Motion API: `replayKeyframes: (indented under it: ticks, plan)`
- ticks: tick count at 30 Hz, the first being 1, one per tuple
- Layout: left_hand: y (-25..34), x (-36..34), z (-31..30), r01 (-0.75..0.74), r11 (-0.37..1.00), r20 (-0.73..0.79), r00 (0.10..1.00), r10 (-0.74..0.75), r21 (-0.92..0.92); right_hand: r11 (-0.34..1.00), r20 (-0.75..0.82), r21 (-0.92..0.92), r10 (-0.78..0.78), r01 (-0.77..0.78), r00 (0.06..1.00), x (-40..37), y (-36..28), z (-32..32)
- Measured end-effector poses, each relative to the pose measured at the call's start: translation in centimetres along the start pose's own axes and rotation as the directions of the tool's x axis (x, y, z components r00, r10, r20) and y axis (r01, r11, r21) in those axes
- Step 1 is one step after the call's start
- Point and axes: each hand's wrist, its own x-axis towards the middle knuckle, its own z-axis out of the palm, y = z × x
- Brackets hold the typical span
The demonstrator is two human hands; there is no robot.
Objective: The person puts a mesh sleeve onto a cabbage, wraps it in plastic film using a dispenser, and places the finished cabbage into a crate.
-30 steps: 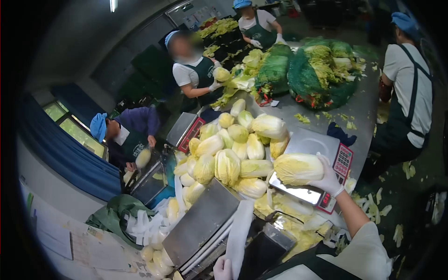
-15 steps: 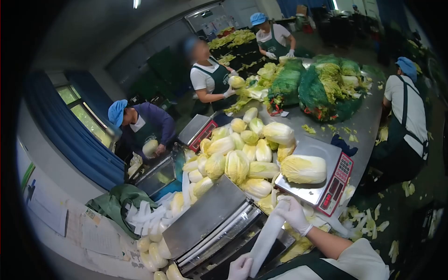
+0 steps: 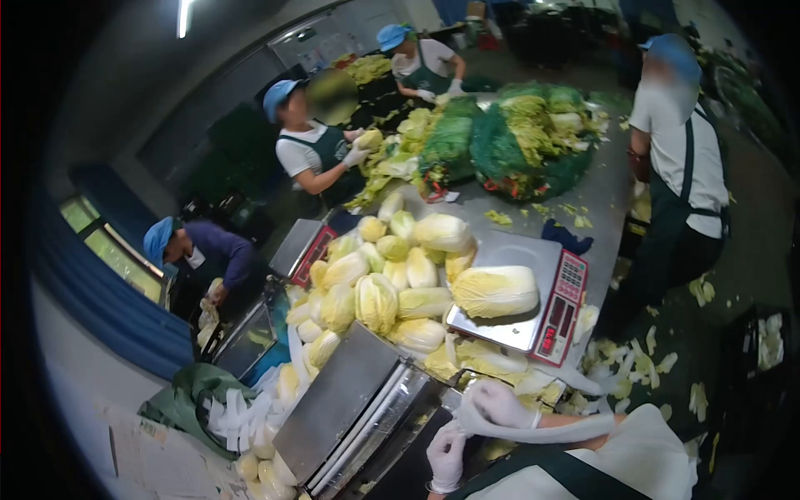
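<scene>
A white strip [image 3: 550, 432] of soft sheet material runs between my gloved hands and trails over my right forearm. My left hand [image 3: 446, 455] is closed, with its fingertips at the strip's near end. Close above it, my right hand [image 3: 502, 404] curls around the same strip. Both are over the front of a metal wrapping machine [image 3: 337, 408] with rollers and clear film. Just beyond my right hand, a napa cabbage [image 3: 496, 291] lies on a weighing scale [image 3: 508, 246] with a lit red display. More peeled cabbages [image 3: 377, 302] are heaped to its left.
Green net sacks of cabbage [image 3: 533, 146] stand farther back on the metal table [image 3: 604, 187]. White strips [image 3: 235, 417] lie beside a green cloth [image 3: 185, 402] at left. Co-workers [image 3: 312, 154] stand around the table; another person [image 3: 679, 158] is at right. Loose leaves [image 3: 642, 367] litter the floor.
The strip was stretched lengthwise between my hands; now my hands are close together and it drapes across my right forearm. The view has shifted right. The person at right has straightened and turned.
</scene>
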Motion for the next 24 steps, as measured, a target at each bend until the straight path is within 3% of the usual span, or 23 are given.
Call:
replayKeyframes:
  ticks: [1,2,3,4,5,6,7,8,9,10,11,12,13,15,16,17,18,19,20,21,22,24]
  plan:
    - [0.5,0.7,0.0,0.076,0.971,0.055,0.996,-0.065,-0.228,0.879,0.073,0.428,0.199,-0.211,0.977,0.4,0.1,-1.0]
    - [0.9,1.3,0.4,0.167,0.883,0.120,0.985,-0.126,-0.439,0.542,0.216,0.754,0.328,-0.371,0.920,0.2,0.3,-1.9]
    - [1.4,2.1,1.4,0.251,0.624,0.092,0.957,-0.276,-0.740,0.489,0.241,0.749,0.428,-0.448,0.871,-0.4,0.4,-2.5]
    - [2.1,3.4,1.6,0.385,0.338,0.208,0.865,-0.457,-0.859,0.779,0.195,0.494,0.334,-0.387,0.922,-0.7,-0.8,-3.3]
    - [3.1,3.8,2.1,0.465,0.320,0.304,0.845,-0.441,-0.826,0.950,0.193,0.163,0.233,-0.266,0.953,-1.0,-2.2,-4.1]
    - [5.9,4.9,3.4,0.535,0.305,0.394,0.819,-0.417,-0.788,0.982,0.129,-0.066,0.184,-0.177,0.974,-1.1,-1.6,-5.0]
    - [4.1,5.9,3.1,0.612,0.507,0.512,0.789,-0.339,-0.607,0.947,0.065,-0.301,0.134,-0.109,0.989,-1.3,-1.0,-5.9]
    - [2.3,6.7,2.7,0.530,0.758,0.521,0.800,-0.297,-0.381,0.985,0.049,0.126,0.116,-0.121,0.992,-1.7,1.5,-8.3]
    - [0.4,7.4,2.3,0.369,0.922,0.530,0.809,-0.255,-0.120,0.845,0.034,0.526,0.095,-0.099,0.995,-1.9,3.8,-11.3]
    - [-0.1,9.0,3.2,0.059,0.979,0.467,0.872,-0.146,0.197,0.722,-0.062,0.686,0.184,-0.092,0.981,-1.3,2.8,-12.2]
    - [-0.1,10.9,3.8,0.137,0.953,0.374,0.897,-0.235,0.269,0.579,-0.157,0.815,0.270,-0.030,0.950,-0.8,1.6,-13.2]
    - [1.1,13.3,4.7,0.218,0.918,0.267,0.912,-0.313,0.330,0.605,-0.331,0.796,0.437,-0.002,0.837,-0.1,-1.5,-12.8]
    - [-0.3,16.1,5.1,0.057,0.889,0.182,0.971,-0.156,0.455,0.718,-0.437,0.695,0.379,0.039,0.816,1.2,-1.3,-13.6]
    - [-1.2,20.7,6.9,0.020,0.849,0.072,0.995,-0.068,0.528,0.889,-0.620,0.443,0.211,0.115,0.755,2.9,0.8,-15.5]
    - [-1.5,22.7,8.0,0.008,0.829,0.021,1.000,-0.023,0.559,0.989,-0.693,0.151,0.109,-0.004,0.712,4.1,1.3,-16.6]
    - [-2.7,24.6,8.3,-0.086,0.809,0.061,0.996,0.063,0.582,0.979,-0.737,-0.153,-0.025,-0.131,0.676,5.4,1.8,-17.8]
    - [-4.3,26.4,8.3,-0.180,0.776,0.106,0.984,0.145,0.604,0.865,-0.742,-0.429,-0.174,-0.259,0.647,6.5,2.6,-18.8]
    - [-5.8,28.1,8.2,-0.272,0.732,0.157,0.962,0.223,0.625,0.907,-0.715,-0.355,-0.107,-0.227,0.691,7.4,4.1,-19.9]
    - [-7.5,29.4,7.9,-0.116,0.872,0.156,0.987,0.046,0.476,0.925,-0.599,-0.244,0.092,-0.291,0.795,7.8,2.0,-19.8]
    - [-9.3,30.4,7.4,0.065,0.948,0.193,0.972,-0.131,0.313,0.907,-0.620,-0.224,0.151,-0.358,0.770,8.4,2.1,-19.8]
    - [-7.9,30.9,7.7,0.261,0.954,0.265,0.919,-0.293,0.148,0.882,-0.641,-0.201,0.210,-0.425,0.738,8.7,2.3,-19.5]
    - [-5.1,29.8,7.5,0.539,0.842,0.310,0.795,-0.521,0.033,0.903,-0.628,-0.250,0.125,-0.351,0.768,8.7,1.8,-19.1]
